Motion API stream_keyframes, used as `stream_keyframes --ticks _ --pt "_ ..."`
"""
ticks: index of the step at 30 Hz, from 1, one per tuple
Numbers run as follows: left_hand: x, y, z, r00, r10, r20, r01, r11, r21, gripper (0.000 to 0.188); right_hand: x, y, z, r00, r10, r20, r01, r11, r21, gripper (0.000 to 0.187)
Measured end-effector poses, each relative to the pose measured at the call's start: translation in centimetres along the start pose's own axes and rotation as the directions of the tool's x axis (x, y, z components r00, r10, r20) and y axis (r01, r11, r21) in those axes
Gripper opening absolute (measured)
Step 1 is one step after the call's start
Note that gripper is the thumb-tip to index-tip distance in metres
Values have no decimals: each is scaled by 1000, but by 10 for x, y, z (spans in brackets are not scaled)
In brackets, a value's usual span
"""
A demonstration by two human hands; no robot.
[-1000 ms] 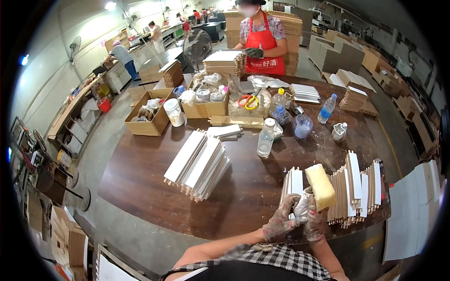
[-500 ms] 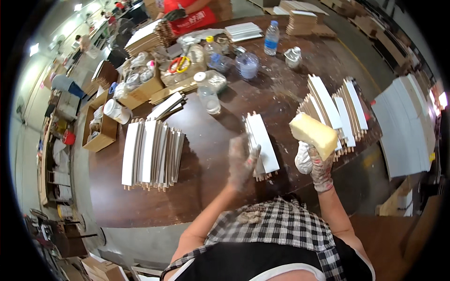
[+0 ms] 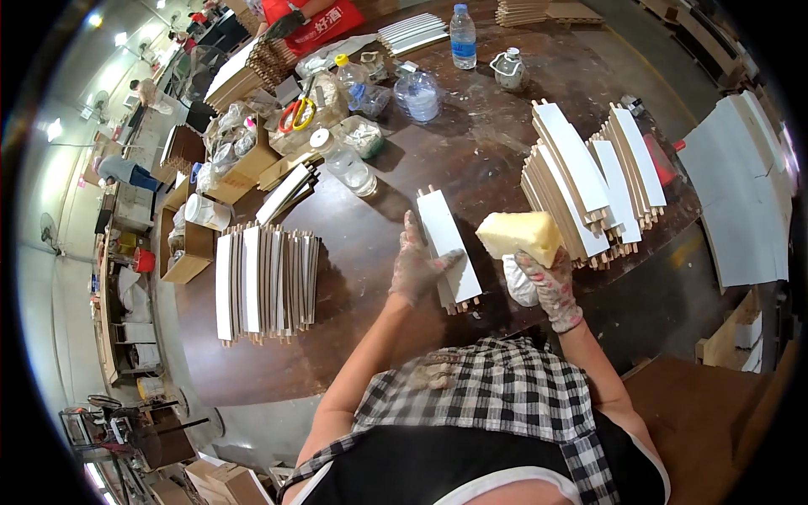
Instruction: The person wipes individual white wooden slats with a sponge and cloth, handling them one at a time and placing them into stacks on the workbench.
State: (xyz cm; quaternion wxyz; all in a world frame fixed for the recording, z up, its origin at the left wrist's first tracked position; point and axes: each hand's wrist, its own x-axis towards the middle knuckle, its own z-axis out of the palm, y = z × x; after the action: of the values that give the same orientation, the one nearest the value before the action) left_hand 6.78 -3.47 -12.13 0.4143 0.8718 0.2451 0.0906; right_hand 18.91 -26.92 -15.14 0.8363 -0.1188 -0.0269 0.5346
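My left hand [image 3: 412,265], in a stained glove, is spread along the left edge of a white board [image 3: 446,236] with short wooden pegs at its ends. Its thumb lies across the board's face. Under that board the edge of at least one more shows. In my gloved right hand [image 3: 551,290] is a pale yellow sponge [image 3: 522,233], held up just right of the board. A bunched white cloth [image 3: 519,282] sits below the sponge, against the same hand; whether I grip it too cannot be seen.
Stacked white boards stand at the left [image 3: 265,282] and more pegged boards [image 3: 572,177] lie at the right. Toward the back are a clear bottle [image 3: 341,164], a water bottle [image 3: 463,38], scissors [image 3: 297,115] and a cardboard box [image 3: 244,164]. Across the table is a person in a red apron [image 3: 324,25].
The view has shifted. My left hand has come to rest along the board, thumb over its face. My right hand has brought the sponge leftward, closer to the board.
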Motion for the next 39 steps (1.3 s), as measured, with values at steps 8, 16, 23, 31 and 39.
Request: stream_keyframes --ticks 8,16,23,31,39 --pt "1 -13 9 981 133 -143 -130 991 26 113 41 13 -10 981 -193 -28 192 980 -47 53" --pt "-9 39 -15 989 -145 14 143 986 89 111 49 19 15 941 -338 9 305 836 -456 51" --pt "-7 -23 2 998 -51 20 51 699 -713 74 40 19 14 823 -544 166 179 -29 -983 43" --pt "-36 2 -26 999 -6 -50 -43 404 -914 46 34 15 67 890 -448 91 270 354 -896 48" --pt "-69 62 -41 933 196 301 314 -42 -948 46 86 35 38 860 -497 117 450 629 -634 71"
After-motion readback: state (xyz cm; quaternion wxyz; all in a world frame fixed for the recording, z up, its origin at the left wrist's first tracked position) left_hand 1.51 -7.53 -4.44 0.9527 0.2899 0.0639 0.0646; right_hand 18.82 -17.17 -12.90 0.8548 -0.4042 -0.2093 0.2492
